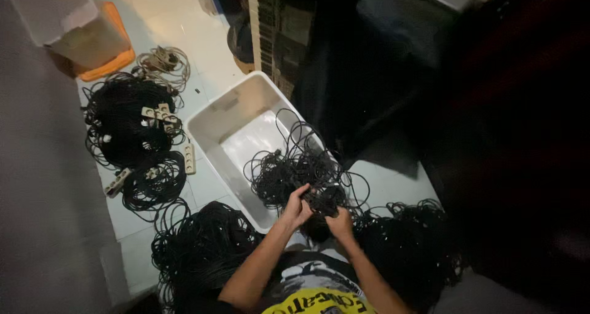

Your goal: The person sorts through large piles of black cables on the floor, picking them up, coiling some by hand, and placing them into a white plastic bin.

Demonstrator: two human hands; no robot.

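A tangled bundle of black cable (301,172) spills over the near edge of a white plastic tub (216,124) on the floor. My left hand (297,207) grips the bundle from the left, fingers curled into the wires. From below right, my right hand (340,223) holds the same tangle. Both hands work close together at the tub's near corner, above my lap.
Big heaps of black cable lie at my left knee (200,249), at my right (409,246) and farther left with beige power strips (132,132). A beige cord coil (165,62) and a clear box on an orange lid (92,40) sit at the back. Dark furniture fills the right.
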